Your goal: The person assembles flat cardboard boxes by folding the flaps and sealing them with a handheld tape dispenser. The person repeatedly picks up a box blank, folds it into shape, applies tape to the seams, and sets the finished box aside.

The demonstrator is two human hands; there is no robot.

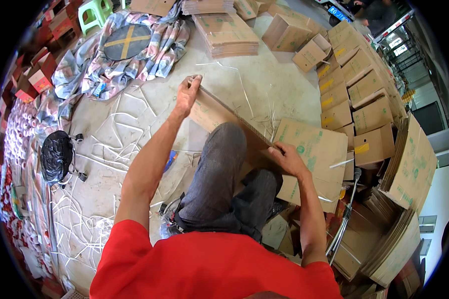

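A flat, folded cardboard box [208, 110] is held on edge in front of my knees, its layered brown edge slanting from upper left to lower right. At its far left corner, the fingers of my left hand [187, 93] are closed on it. My right hand [291, 158] grips the near right end of the same edge. My legs in grey trousers [209, 179] hide part of the box. Just beyond my right hand lies another flattened box [314, 142] with green print, partly under my forearm.
Loose white strapping strips [119, 144] litter the floor at left, near a small black wheeled stool [57, 157]. Flattened boxes [227, 32] are stacked at the back. Formed cartons [369, 94] line the right side. A metal pole [345, 214] leans beside my right arm.
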